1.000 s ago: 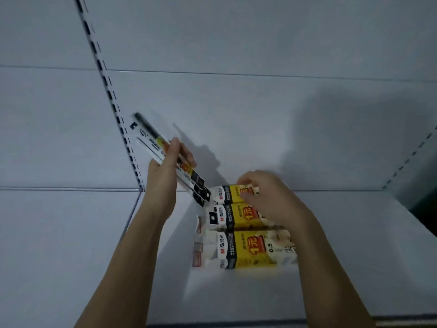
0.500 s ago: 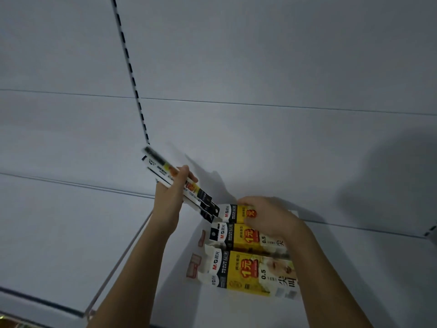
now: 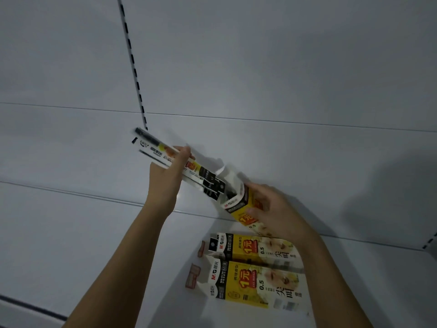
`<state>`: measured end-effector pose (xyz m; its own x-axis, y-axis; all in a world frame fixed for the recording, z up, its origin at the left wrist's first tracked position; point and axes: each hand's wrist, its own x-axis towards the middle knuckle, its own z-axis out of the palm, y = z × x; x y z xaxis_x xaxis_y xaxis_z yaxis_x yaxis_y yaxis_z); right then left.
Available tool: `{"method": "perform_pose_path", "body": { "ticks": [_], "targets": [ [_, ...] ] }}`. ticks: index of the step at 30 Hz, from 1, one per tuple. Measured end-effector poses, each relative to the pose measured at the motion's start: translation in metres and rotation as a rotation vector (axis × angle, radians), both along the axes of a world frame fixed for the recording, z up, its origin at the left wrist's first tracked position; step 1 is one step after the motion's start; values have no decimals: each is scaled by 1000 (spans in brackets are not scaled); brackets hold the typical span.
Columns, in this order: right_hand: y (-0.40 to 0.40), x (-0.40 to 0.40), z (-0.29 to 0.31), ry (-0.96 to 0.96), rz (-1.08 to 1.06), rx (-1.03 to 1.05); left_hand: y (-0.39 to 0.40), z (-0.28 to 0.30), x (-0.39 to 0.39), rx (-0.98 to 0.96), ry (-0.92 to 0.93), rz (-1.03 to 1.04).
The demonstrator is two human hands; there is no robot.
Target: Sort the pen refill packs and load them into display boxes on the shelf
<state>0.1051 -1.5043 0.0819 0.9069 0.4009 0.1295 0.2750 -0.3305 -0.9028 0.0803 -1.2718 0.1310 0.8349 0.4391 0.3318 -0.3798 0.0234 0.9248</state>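
White shelf [image 3: 118, 233] and back panel surround the work. Left hand [image 3: 166, 178] grips the refill packs [image 3: 165, 156], their long axis slanting down-right, lower ends entering the open display box [image 3: 238, 204] clasped and tilted by the right hand [image 3: 276, 209].

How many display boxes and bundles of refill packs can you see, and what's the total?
Display boxes: 3, one held tilted in the right hand at, two lying on the shelf at and.
Refill pack bundles: 1, gripped by the left hand; the number of packs in it cannot be told.
Total: 4
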Motion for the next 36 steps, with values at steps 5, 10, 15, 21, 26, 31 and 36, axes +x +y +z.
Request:
{"method": "perform_pose_path", "body": {
  "ticks": [5,10,15,21,26,31,36],
  "targets": [
    [-2,-5,-1,13,-25,113,-17,23,-2,52,-119,-15],
    [-1,-8,-8,4,-33,127,-34,27,-10,-51,-90,3],
    [-1,-7,-11,1,-33,121,-50,28,-11,-178,-138,55],
    [5,-10,-12,4,-11,112,-60,28,-8,-306,-288,-70],
    [8,-11,-12,2,-2,106,-70,28,-4,-439,-272,-119],
    [7,-11,-10,1,-30,118,-74,22,6,-431,-212,-124],
    [4,-8,-11,7,-56,144,-77,15,9,-116,-128,-88]
  ]
}}
